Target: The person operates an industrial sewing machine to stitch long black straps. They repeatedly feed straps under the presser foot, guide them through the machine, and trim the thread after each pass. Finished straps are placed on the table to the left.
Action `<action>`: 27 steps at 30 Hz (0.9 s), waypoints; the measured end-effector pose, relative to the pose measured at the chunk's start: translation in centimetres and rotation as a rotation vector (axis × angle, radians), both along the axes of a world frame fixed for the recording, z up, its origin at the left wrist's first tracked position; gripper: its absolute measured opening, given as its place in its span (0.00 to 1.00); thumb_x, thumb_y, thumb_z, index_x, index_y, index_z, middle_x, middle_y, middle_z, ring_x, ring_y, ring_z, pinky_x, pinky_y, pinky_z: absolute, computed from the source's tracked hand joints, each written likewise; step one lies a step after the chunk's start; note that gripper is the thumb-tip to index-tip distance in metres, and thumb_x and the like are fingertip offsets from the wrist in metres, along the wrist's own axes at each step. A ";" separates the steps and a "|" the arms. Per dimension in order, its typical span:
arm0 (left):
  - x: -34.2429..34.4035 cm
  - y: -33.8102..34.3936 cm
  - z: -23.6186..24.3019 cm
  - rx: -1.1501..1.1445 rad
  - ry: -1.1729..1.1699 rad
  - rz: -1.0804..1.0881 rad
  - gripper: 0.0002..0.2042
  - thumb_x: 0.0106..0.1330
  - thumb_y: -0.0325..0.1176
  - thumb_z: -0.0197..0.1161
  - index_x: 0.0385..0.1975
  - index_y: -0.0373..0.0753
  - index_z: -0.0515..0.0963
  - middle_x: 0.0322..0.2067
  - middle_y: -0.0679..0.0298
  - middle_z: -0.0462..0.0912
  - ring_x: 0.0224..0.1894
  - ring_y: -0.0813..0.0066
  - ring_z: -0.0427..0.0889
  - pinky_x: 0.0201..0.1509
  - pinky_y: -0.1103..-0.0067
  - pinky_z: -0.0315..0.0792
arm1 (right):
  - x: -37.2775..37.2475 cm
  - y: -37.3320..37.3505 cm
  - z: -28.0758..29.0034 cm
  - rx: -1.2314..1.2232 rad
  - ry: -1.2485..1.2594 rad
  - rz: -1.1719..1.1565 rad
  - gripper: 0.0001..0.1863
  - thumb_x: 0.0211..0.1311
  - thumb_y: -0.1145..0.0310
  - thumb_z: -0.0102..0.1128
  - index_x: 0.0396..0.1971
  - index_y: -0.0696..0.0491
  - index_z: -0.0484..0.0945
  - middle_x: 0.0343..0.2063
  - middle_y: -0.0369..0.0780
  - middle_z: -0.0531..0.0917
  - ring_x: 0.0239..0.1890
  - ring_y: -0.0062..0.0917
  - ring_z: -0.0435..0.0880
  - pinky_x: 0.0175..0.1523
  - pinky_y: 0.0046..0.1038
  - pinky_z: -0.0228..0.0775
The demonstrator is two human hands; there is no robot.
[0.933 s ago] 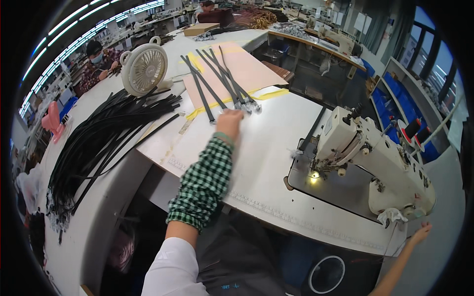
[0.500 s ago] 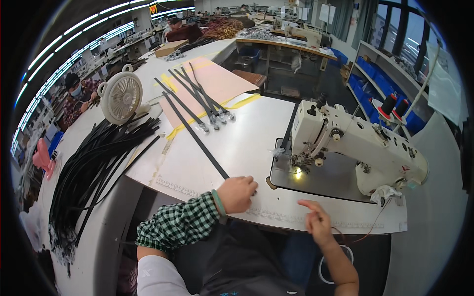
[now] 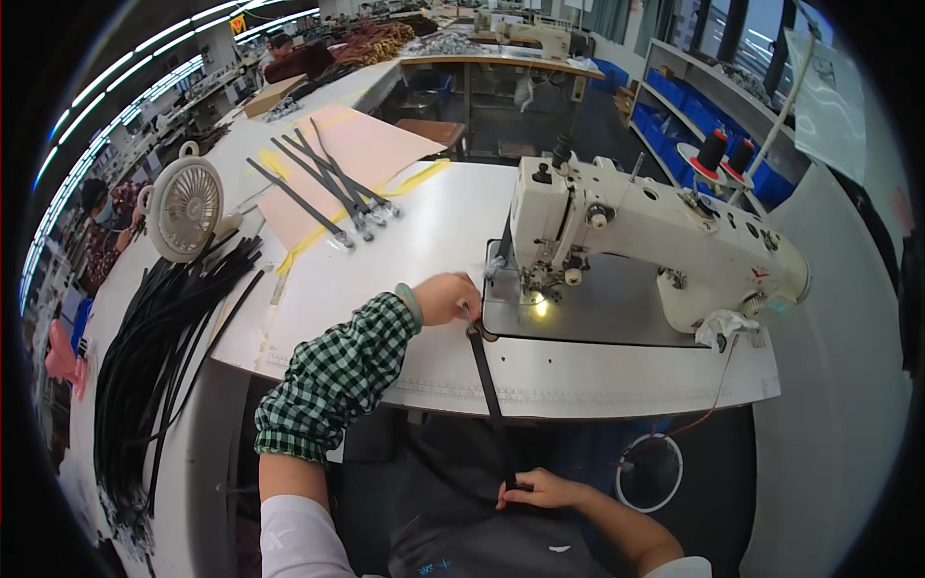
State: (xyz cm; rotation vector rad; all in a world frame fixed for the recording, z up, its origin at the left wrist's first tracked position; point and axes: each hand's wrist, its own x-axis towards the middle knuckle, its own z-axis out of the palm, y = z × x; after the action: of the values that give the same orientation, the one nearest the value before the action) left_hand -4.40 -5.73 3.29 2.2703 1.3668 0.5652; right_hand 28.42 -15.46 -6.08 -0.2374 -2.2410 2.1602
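My left hand [image 3: 450, 298], below a green checked sleeve, grips a black strap [image 3: 485, 376] by a small metal fitting at the left front corner of the sewing machine [image 3: 642, 226]. That strap hangs over the table edge to my right hand [image 3: 531, 489], pinched on it above my lap. Beyond my left hand, several straps with wrapped ends [image 3: 344, 186] lie on pink board [image 3: 399, 144] edged with yellow tape. Another strap lies beside the machine's lit needle area.
A heap of black straps [image 3: 145, 367] and a white fan [image 3: 182, 207] stand at the left; a pink object [image 3: 66, 354] is beyond. A co-worker [image 3: 100, 224] sits behind the fan. Thread spools [image 3: 712, 151] top the machine; blue bins [image 3: 665, 89] fill shelving at right.
My left hand has pulled a strap from the board toward the machine. My right hand has moved from the table's right side down to my lap and taken hold of the strap.
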 end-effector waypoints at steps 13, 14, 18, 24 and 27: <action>6.9 -2.4 -2.6 0.376 0.310 0.279 0.25 0.49 0.29 0.55 0.48 0.25 0.62 0.55 0.43 0.55 0.57 0.53 0.58 0.58 0.72 0.59 | -1.2 1.9 4.5 0.333 -0.002 -0.258 0.09 0.55 0.65 0.54 0.28 0.57 0.73 0.31 0.36 0.78 0.31 0.23 0.78 0.33 0.22 0.68; 7.2 -1.7 -3.1 0.350 0.297 0.259 0.25 0.49 0.27 0.54 0.49 0.25 0.61 0.56 0.44 0.54 0.58 0.53 0.57 0.59 0.73 0.58 | -1.2 2.5 5.4 0.533 0.003 -0.262 0.09 0.53 0.65 0.56 0.28 0.56 0.73 0.33 0.37 0.77 0.31 0.25 0.78 0.33 0.23 0.69; 7.9 -1.2 -3.3 0.325 0.229 0.270 0.24 0.48 0.23 0.53 0.49 0.32 0.64 0.57 0.50 0.55 0.59 0.55 0.56 0.59 0.71 0.56 | 6.3 9.9 7.4 1.592 0.291 -0.763 0.13 0.41 0.77 0.58 0.33 0.57 0.76 0.35 0.46 0.75 0.34 0.35 0.77 0.37 0.30 0.71; 8.9 -1.4 -2.3 0.312 0.118 0.427 0.16 0.44 0.23 0.56 0.37 0.39 0.75 0.47 0.57 0.67 0.49 0.65 0.66 0.52 0.69 0.60 | 27.7 31.6 12.7 0.725 0.411 -2.212 0.17 0.62 0.63 0.40 0.45 0.58 0.68 0.37 0.40 0.75 0.35 0.25 0.72 0.39 0.24 0.63; 8.9 -1.4 -2.8 0.310 0.119 0.469 0.15 0.44 0.22 0.56 0.35 0.38 0.76 0.42 0.62 0.71 0.45 0.67 0.68 0.50 0.70 0.60 | 31.8 36.4 11.3 0.613 0.331 -2.112 0.22 0.62 0.58 0.39 0.48 0.59 0.66 0.41 0.44 0.74 0.44 0.30 0.71 0.47 0.26 0.61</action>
State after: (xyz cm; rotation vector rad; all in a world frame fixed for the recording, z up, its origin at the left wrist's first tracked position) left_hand 4.53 -7.17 0.53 2.2421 2.0149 0.8527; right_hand 60.17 20.97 5.20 -1.2214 -0.9387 0.2906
